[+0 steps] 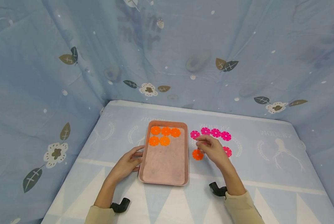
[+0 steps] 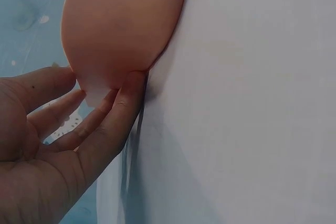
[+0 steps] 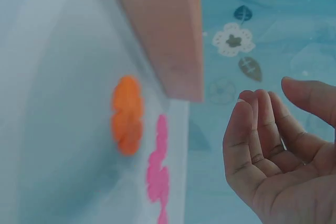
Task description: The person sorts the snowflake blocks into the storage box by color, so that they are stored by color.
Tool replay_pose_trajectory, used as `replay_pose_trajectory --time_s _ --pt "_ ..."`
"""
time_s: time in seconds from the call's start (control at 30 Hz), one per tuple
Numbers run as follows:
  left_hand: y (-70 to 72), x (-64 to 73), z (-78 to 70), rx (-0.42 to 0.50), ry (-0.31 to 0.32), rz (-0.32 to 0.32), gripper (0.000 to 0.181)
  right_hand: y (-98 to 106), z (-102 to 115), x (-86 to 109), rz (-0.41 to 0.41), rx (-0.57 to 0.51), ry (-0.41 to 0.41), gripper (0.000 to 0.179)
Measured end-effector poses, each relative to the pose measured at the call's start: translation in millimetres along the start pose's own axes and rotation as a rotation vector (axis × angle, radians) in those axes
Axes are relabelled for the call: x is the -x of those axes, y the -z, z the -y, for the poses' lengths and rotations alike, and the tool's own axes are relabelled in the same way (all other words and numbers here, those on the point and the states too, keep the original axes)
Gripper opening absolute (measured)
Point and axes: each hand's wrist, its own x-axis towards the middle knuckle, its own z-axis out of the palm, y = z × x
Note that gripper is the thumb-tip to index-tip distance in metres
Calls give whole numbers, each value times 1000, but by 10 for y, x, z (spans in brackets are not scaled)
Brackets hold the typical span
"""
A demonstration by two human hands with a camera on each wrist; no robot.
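A pinkish copper-coloured tray (image 1: 165, 165) lies on the table with several orange notched plastic discs (image 1: 155, 130) in two rows at its far end. My left hand (image 1: 125, 166) is at the tray's left side; in the left wrist view its extended fingers and thumb touch the tray's outer wall (image 2: 126, 19). To the right of the tray, my right hand (image 1: 213, 151) hovers above a lone orange disc (image 1: 197, 154). The right wrist view shows that hand (image 3: 278, 166) with loosely bent fingers, thumb apart and nothing held. Pink discs (image 1: 215, 133) lie around it, one partly hidden beneath.
One pink disc (image 1: 227, 151) lies just right of my right hand. A pale patterned cloth covers the table (image 1: 267, 161); blue printed curtains (image 1: 183, 56) hang behind and at both sides. Black wrist mounts (image 1: 218, 189) are on both forearms.
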Motion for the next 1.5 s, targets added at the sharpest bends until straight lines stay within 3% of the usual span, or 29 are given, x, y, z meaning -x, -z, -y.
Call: replay_pose_trajectory --time_s 0.47,0.77,1.17,1.5 --pt "-4 -1 1 -17 0 -11 52 141 -319 -21 -5 33 -16 29" --pt "2 0 8 -15 8 -7 52 146 -527 -99 76 247 -60 26" --pt "5 -16 22 -19 10 -17 52 143 -575 -130 161 348 52 36" --pt "22 -23 39 -7 4 -8 52 122 -601 -163 144 373 24 33"
